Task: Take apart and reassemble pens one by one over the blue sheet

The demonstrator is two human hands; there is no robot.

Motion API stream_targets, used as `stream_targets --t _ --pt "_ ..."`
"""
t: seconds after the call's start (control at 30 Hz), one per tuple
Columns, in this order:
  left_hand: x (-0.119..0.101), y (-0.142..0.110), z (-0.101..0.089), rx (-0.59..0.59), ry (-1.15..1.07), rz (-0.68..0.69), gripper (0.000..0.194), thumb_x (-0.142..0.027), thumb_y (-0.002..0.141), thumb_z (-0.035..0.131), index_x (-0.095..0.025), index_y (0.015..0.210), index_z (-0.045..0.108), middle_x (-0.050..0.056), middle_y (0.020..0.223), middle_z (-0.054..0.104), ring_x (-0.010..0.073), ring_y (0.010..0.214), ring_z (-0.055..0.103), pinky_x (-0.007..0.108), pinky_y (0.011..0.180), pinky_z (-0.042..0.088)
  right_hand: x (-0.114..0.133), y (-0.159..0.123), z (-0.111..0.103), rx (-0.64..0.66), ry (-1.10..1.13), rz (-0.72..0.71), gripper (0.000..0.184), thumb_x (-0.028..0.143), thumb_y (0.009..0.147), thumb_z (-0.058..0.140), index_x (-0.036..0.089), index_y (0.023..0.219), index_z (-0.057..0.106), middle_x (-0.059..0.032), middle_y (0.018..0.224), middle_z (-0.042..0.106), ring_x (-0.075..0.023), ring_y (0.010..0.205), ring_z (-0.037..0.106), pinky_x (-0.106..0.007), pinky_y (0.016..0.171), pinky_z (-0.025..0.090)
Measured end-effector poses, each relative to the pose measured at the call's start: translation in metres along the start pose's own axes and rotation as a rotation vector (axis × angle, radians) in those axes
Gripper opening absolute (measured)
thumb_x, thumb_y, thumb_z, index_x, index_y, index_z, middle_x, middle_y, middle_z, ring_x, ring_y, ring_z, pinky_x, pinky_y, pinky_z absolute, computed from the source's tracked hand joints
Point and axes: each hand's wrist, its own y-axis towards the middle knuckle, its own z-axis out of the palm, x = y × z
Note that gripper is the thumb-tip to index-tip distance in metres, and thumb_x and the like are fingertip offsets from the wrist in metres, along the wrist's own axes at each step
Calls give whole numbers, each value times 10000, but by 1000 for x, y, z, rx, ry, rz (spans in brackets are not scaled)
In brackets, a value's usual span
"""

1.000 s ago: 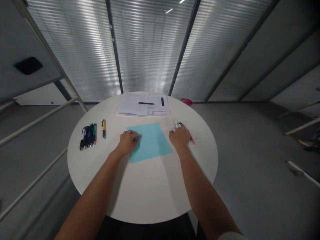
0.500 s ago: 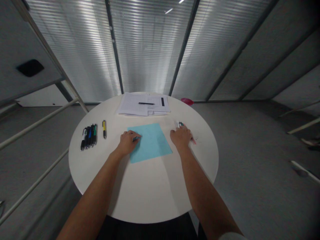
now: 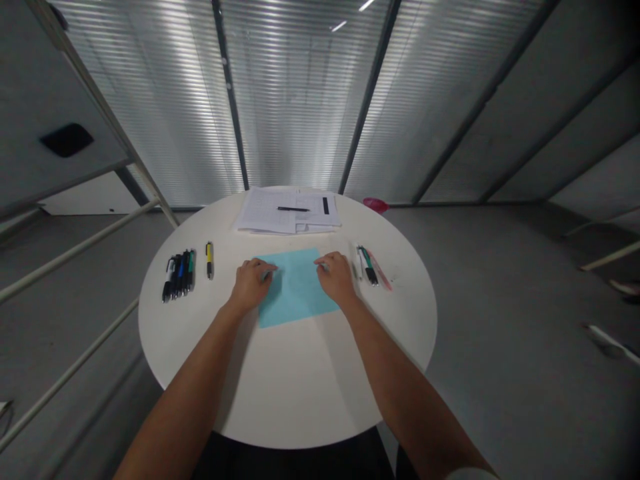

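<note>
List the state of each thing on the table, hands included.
Blue sheet: lying flat
Left hand: fingers bent, at sheet's left side
Right hand: fingers bent, at its right side
Papers: piled
Black pen: lying on papers
Yellow pen: lying apart
Pen row: side by side
Green-and-black pen: lying

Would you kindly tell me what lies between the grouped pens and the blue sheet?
The head view shows a yellow pen there, then the left hand, which overlaps the left edge of the blue sheet.
</note>
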Motion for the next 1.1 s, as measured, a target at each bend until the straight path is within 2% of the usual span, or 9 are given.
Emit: stream_targets --t 0.13,0.17,0.23,0.37,0.5,0.6,0.73,0.9,1.1 --pt "5 -2 -14 -330 135 -248 353 -237 833 466 -239 1116 676 106 1128 586 293 1097 478 455 952 343 -2 1 11 87 82 12 228 126 809 519 218 873 718 -33 934 615 -150 916 560 -286 918 393" --pt "7 -3 -16 -382 176 -317 367 -240 828 472 -232 1142 662 118 1174 562 312 1128 451 468 953 333 -3 1 12 92 88 18 229 123 809 523 219 878 719 -31 934 618 -146 911 565 -281 913 397" --pt "10 -5 -18 -413 245 -433 394 -252 810 499 -226 1179 635 138 1233 522 341 1146 421 485 930 332 -4 2 12 102 91 16 231 116 805 531 220 885 722 -29 940 627 -140 912 572 -275 913 400" --pt "14 -7 -16 -358 302 -563 413 -294 776 534 -202 1167 629 178 1209 509 371 1112 425 507 881 342 -5 2 11 139 49 1 220 122 799 556 232 878 729 -28 949 647 -147 942 573 -283 925 393" --pt "17 -6 -14 -269 276 -598 354 -321 775 522 -188 1070 667 187 1117 539 379 1069 452 519 858 350 -6 2 12 142 38 -21 215 131 802 559 237 879 730 -26 948 662 -149 946 572 -289 923 390" --pt "20 -5 -17 -312 263 -603 367 -327 776 520 -204 1090 663 176 1136 539 375 1080 449 513 868 350 -7 2 12 143 35 -33 216 134 804 554 238 878 728 -24 953 669 -146 939 574 -291 924 386" --pt "25 -6 -21 -420 289 -686 429 -356 767 529 -195 1149 640 192 1235 494 389 1122 421 521 884 338 -9 2 12 158 30 -34 219 143 806 553 245 892 726 -22 961 674 -150 956 573 -293 927 385" --pt "30 -7 -23 -293 278 -725 388 -347 781 509 -169 1086 670 219 1186 525 406 1124 425 547 880 327 -8 1 11 152 35 -40 215 143 809 554 245 890 725 -20 959 676 -147 953 577 -290 920 390" --pt "36 -7 -24 -303 257 -725 389 -249 796 485 -200 1145 649 200 1161 546 380 1088 488 506 857 377 -9 2 12 151 37 -62 213 133 808 555 234 883 726 -30 957 681 -159 946 587 -297 925 390"
